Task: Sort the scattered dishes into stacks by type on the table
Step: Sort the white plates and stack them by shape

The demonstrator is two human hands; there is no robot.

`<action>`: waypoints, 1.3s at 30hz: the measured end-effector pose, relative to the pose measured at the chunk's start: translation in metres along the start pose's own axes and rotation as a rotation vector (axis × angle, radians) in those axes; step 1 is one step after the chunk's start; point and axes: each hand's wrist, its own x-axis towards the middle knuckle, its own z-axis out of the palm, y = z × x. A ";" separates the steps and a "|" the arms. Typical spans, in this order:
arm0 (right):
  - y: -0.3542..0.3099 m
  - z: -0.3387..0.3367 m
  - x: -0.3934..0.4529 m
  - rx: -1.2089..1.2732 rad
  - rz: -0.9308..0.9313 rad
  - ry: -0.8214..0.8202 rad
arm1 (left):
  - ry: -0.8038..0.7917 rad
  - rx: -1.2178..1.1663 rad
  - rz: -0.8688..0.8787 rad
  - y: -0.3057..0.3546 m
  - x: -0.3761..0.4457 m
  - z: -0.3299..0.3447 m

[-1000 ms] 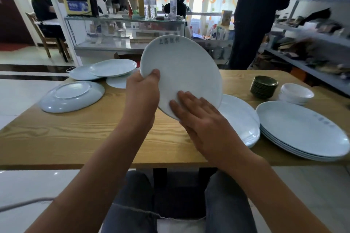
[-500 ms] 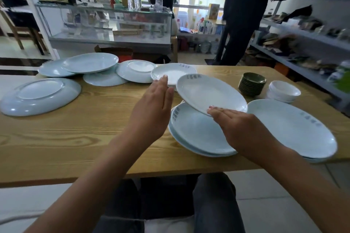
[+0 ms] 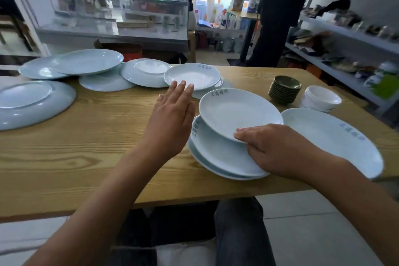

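1. Table: wooden top under my grip, bearing all the dishes.
2. Large plate stack: just right of my grip; at least two plates, exact count unclear from the rims.
3. Overturned large plate: one, far left of my grip, well apart.
4. Scattered plates: beyond and left of my grip, overlapping; I count about six, one of them printed, lying just beyond my left fingertips.
5. Medium plate stack: directly under my grip; two or three plates by the rims.
6. Held plate: one, tilted, its near rim pinched by my right hand, its far side raised and off-centre over the stack.
7. Left hand: flat, fingers straight, holding nothing, just left of the held plate.
8. White bowls and dark saucers: one stack each, beyond and right of my grip; roughly four bowls and nine saucers.
9. Risk, as I judge it: a one-sided pinch on glazed ware may slip; released off-centre, the plate could slide off or chip the stack.
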 end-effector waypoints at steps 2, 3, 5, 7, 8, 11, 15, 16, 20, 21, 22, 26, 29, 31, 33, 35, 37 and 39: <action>-0.004 -0.003 0.002 0.039 0.034 -0.054 | 0.009 0.054 0.045 -0.003 -0.001 -0.001; -0.007 -0.003 0.003 0.058 0.056 -0.079 | 0.017 0.099 0.076 -0.005 -0.002 -0.002; -0.012 -0.004 0.008 0.056 0.072 -0.090 | 0.022 0.167 0.117 -0.009 -0.004 -0.004; -0.018 -0.004 0.017 0.049 0.074 -0.074 | 0.017 0.200 0.125 -0.015 -0.006 -0.007; -0.023 -0.004 0.023 0.039 0.067 -0.058 | 0.012 0.212 0.118 -0.018 -0.007 -0.008; -0.043 -0.001 0.042 0.008 0.013 0.015 | -0.008 0.237 0.091 -0.031 -0.013 -0.014; -0.086 0.005 0.073 -0.020 -0.113 0.067 | 0.006 0.274 0.034 -0.058 -0.024 -0.029; -0.099 0.007 0.083 -0.001 -0.131 0.071 | 0.012 0.290 0.011 -0.068 -0.029 -0.034; -0.147 0.018 0.117 0.073 -0.156 0.044 | 0.045 0.386 -0.035 -0.110 -0.049 -0.054; -0.158 0.023 0.125 0.092 -0.154 0.023 | 0.066 0.395 -0.045 -0.122 -0.055 -0.060; -0.167 0.029 0.132 0.109 -0.145 -0.001 | 0.089 0.393 -0.060 -0.133 -0.059 -0.066; -0.199 0.053 0.159 0.225 -0.126 -0.052 | 0.153 0.392 -0.124 -0.171 -0.074 -0.081; -0.216 0.074 0.179 0.298 -0.090 -0.076 | 0.219 0.406 -0.175 -0.193 -0.079 -0.088; -0.223 0.086 0.191 0.311 -0.047 -0.086 | 0.269 0.410 -0.198 -0.204 -0.077 -0.090; -0.228 0.097 0.204 0.313 -0.024 -0.092 | 0.288 0.430 -0.219 -0.216 -0.071 -0.090; -0.230 0.107 0.214 0.282 -0.032 -0.079 | 0.277 0.460 -0.256 -0.228 -0.063 -0.092; -0.232 0.114 0.222 0.270 -0.036 -0.042 | 0.248 0.489 -0.326 -0.244 -0.052 -0.098; -0.232 0.119 0.230 0.279 -0.028 -0.013 | 0.210 0.515 -0.432 -0.261 -0.043 -0.105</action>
